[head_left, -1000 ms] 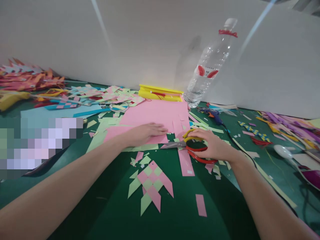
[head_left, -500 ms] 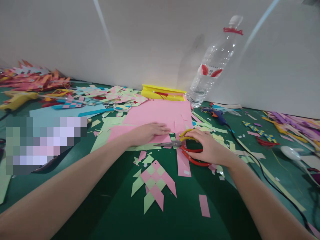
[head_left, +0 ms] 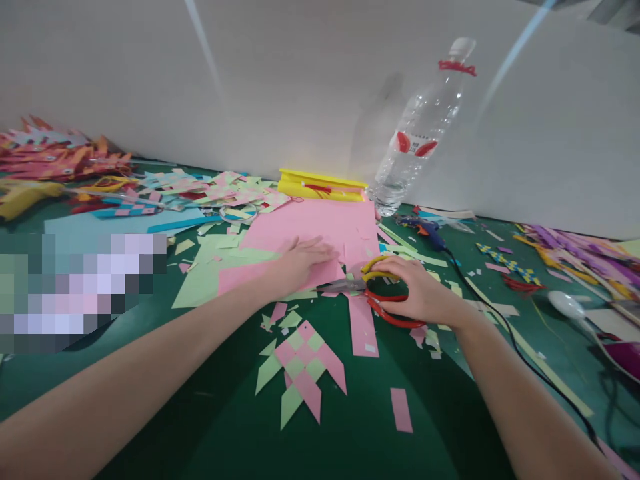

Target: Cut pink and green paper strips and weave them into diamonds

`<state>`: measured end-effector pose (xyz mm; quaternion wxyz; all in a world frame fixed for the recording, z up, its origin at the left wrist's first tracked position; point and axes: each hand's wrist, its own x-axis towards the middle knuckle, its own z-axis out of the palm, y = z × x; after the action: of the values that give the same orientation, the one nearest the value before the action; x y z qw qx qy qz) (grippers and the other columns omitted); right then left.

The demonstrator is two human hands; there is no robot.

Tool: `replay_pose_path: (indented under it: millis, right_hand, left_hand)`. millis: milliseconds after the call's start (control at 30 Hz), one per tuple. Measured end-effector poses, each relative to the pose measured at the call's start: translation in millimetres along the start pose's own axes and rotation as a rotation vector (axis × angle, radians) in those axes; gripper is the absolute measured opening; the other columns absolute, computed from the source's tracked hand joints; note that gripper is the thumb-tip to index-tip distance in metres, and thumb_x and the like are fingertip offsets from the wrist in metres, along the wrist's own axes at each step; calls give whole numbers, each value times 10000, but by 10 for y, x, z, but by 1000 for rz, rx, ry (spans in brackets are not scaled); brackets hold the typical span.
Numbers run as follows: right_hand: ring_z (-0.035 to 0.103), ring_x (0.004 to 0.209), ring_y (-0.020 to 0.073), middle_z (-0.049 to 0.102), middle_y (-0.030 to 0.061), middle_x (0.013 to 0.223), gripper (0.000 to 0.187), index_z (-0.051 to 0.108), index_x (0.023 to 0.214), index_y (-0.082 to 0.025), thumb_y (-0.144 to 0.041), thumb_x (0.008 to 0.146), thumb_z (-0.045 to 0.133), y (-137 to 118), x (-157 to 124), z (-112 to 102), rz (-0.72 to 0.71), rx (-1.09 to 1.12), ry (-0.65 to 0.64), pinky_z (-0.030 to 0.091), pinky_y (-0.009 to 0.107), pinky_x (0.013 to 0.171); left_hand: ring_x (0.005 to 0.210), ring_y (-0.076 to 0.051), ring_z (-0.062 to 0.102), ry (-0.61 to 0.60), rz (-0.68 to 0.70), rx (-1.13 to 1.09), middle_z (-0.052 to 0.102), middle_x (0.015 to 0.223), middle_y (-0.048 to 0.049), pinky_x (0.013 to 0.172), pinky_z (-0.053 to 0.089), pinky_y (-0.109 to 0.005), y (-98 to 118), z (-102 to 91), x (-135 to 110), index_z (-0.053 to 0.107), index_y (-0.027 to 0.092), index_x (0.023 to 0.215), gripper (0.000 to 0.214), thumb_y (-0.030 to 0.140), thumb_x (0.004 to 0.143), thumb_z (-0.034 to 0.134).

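Note:
My left hand [head_left: 303, 263] lies flat with fingers stretched over a piece of pink paper [head_left: 240, 279]. Beneath it are a larger pink sheet [head_left: 310, 223] and light green paper [head_left: 197, 283]. In my right hand [head_left: 417, 287] are scissors [head_left: 387, 298] with yellow and red handles. Their blades point left, beside the near edge of the pink paper under my left hand. A pink strip [head_left: 363, 327] lies just below the blades. Closer to me rests a woven pink and green paper fish [head_left: 303, 367], with paper scraps [head_left: 285, 319] around its upper left.
A clear bottle [head_left: 420, 133] leans against the wall behind a yellow folded paper tray [head_left: 323, 187]. A blue glue gun [head_left: 427, 230] trails its black cord along the right. At left are a yellow glue gun [head_left: 27, 197] and orange paper crafts [head_left: 65, 160]. A white spoon [head_left: 567, 305] lies at right.
My left hand has shifted slightly on the paper, its fingers spread more. The scissors stay in my right hand near the same edge. The whole view has moved a little.

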<state>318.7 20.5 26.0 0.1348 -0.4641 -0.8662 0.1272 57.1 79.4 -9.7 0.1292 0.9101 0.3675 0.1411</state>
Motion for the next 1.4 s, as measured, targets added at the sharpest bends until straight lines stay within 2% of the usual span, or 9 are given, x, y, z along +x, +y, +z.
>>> replay_pose_path:
  millis: [100,233,400,500,633,800,1067,1233,1400]
  right_hand:
    - [505,1158,297,578,51,1215,414,572,1127,-298,-353,724,646,8,3,-7,2,10,-8,354,487,981]
    - [491,1173,290,576,45,1218,417,579,1125,-300,-334,716,654,17,7,-5,-2,17,-10,347,487,993]
    - [477,1191,280,567,56,1236,467,562,1140,-269,-360,697,675,53,2,26,16,-8,37,345,485,1010]
    - [511,1148,286,568,66,1232,551,530,1170,-264,-397,662,697,72,-9,55,73,19,70,401,481,965]
    - [518,1126,284,570,53,1236,564,537,1142,-268,-400,626,723,69,-18,71,153,24,84,424,477,946]
    - [515,1141,273,581,33,1231,510,561,1132,-275,-388,657,706,52,-10,27,130,42,72,404,470,974]
    - [536,1125,271,591,46,1222,468,549,1110,-257,-389,684,691,-5,3,47,68,7,90,356,469,996]
    - [528,1129,241,585,4,1222,422,529,1080,-283,-316,691,689,-102,27,86,-7,29,82,282,452,1039]
    - [523,1138,242,586,-13,1217,390,564,1089,-321,-309,715,674,-133,27,48,9,50,20,285,444,1028]
  left_hand:
    - [1393,-151,177,21,40,-77,392,1442,32,1127,74,-468,-63,-115,-28,450,262,1325,453,142,916,296]
    - [1369,-130,247,-55,186,-64,458,1396,49,1139,37,-424,-192,-225,-90,503,295,1278,363,259,949,353]
    - [1366,-105,249,-87,251,4,444,1402,69,1141,-26,-390,-204,-183,-82,469,319,1304,362,280,973,328]
    - [1370,-109,240,-101,281,30,432,1408,63,1143,-8,-378,-168,-160,-54,485,306,1297,367,301,984,293]
    - [1371,-113,238,-103,277,34,423,1412,63,1144,27,-369,-158,-153,-48,480,308,1304,377,319,989,273]
    - [1365,-112,253,-97,253,3,418,1419,63,1141,71,-355,-183,-140,-56,454,309,1321,377,362,978,308]
    - [1353,-95,276,-89,255,7,442,1406,54,1142,74,-335,-204,-119,-56,461,298,1319,373,286,982,303]
    - [1350,-109,287,-89,256,13,453,1400,46,1138,96,-356,-195,-127,-59,445,303,1331,379,276,978,308]
    - [1345,-114,299,-73,271,19,466,1390,41,1138,110,-365,-197,-127,-59,472,286,1312,370,284,978,313]
